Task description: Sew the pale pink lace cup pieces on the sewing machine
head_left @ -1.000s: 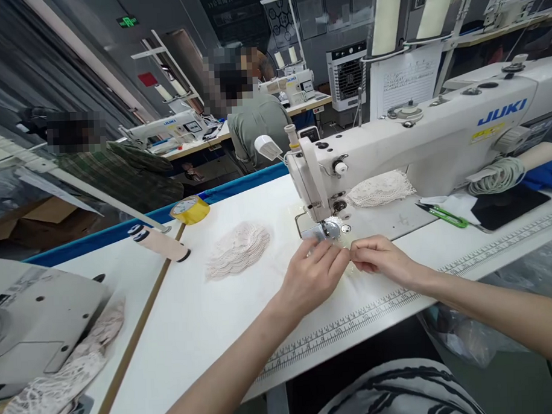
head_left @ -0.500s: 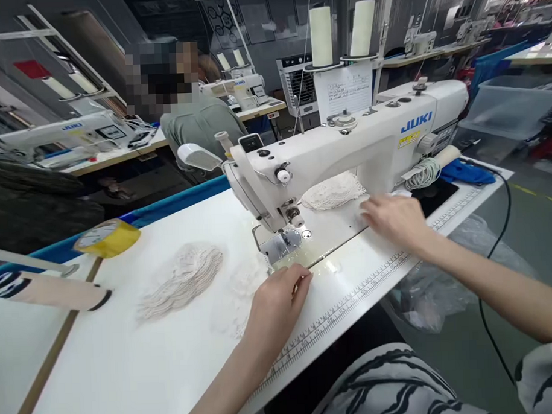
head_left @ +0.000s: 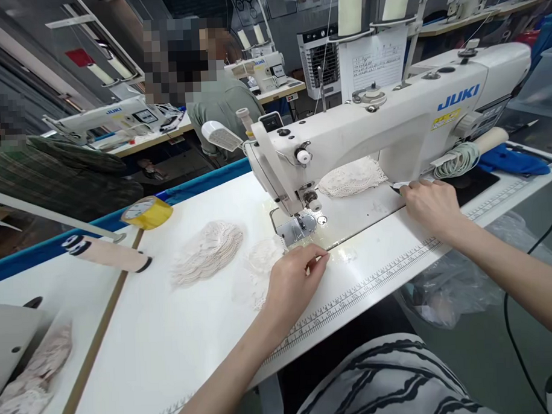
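Observation:
A white JUKI sewing machine [head_left: 390,118] stands on the white table [head_left: 172,343]. My left hand [head_left: 292,282] rests just in front of the presser foot [head_left: 299,227], its thumb and forefinger pinched on the edge of a pale lace piece [head_left: 260,265] lying flat there. My right hand [head_left: 432,204] is on the machine bed to the right, fingers curled over thread snips [head_left: 396,187]; only their pointed tip shows past my fingertips.
A fanned stack of lace pieces [head_left: 207,251] lies left of the needle, and another stack [head_left: 351,177] lies behind the arm. A yellow tape roll [head_left: 147,211] and a thread cone [head_left: 108,255] sit far left. Two people work behind. A plastic bag [head_left: 455,285] hangs below the table.
My hands were together at the needle. My right hand has swung right along the machine bed onto the snips. The left stays by the presser foot on the lace piece.

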The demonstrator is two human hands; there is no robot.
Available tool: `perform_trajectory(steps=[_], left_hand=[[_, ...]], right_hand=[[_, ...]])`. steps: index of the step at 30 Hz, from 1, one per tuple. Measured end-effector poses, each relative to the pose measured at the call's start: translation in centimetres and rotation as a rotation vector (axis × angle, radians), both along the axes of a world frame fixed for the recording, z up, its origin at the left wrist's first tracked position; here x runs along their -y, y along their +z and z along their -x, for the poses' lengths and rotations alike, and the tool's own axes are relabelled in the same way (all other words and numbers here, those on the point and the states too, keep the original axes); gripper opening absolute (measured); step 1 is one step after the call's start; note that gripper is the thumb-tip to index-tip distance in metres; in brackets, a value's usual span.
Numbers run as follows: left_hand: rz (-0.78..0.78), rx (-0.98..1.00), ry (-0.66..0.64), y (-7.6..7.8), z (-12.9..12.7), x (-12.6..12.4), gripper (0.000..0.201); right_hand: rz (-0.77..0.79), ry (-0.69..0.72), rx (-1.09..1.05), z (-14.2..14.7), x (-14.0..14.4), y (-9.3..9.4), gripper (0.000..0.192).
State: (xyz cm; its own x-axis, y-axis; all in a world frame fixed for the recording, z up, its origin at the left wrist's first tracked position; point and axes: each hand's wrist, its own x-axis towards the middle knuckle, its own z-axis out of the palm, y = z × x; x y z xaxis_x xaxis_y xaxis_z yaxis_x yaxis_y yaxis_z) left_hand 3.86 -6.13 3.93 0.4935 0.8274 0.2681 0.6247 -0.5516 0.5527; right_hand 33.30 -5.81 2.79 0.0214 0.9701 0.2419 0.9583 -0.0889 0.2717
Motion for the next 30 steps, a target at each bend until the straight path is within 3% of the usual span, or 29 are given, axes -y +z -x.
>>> perform_trajectory(steps=[7, 12, 15, 18, 22, 26, 30], left_hand=[[-0.110, -0.068, 0.062, 0.0, -0.3, -0.1, 0.015], [-0.122, -0.081, 0.099, 0.1, -0.7, -0.2, 0.015], [-0.141, -0.099, 0.109, 0.1, -0.8, -0.3, 0.014], [-0.185, -0.133, 0.111, 0.0, -0.9, -0.4, 0.014], [-0.250, -0.190, 0.092, 0.0, -1.1, -0.4, 0.015], [-0.320, -0.220, 0.047, 0.1, -1.3, -0.2, 0.016], [-0.332, -0.222, 0.020, 0.1, -1.3, -0.1, 0.018]], right_hand=[[-0.065, 0.052, -0.069, 0.0, -0.1, 0.3, 0.029], [-0.233, 0.058, -0.214, 0.5, 0.3, 0.8, 0.033], [-0.262, 0.224, -0.518, 1.9, 1.3, 1.7, 0.033], [-0.089, 0.402, -0.677, 3.8, 2.9, 2.6, 0.031], [0.067, 0.546, -0.506, 6.1, 4.8, 2.8, 0.031], [0.112, 0.531, -0.211, 7.8, 5.3, 2.6, 0.032], [0.203, 0.566, -0.115, 8.7, 4.8, 3.0, 0.039]])
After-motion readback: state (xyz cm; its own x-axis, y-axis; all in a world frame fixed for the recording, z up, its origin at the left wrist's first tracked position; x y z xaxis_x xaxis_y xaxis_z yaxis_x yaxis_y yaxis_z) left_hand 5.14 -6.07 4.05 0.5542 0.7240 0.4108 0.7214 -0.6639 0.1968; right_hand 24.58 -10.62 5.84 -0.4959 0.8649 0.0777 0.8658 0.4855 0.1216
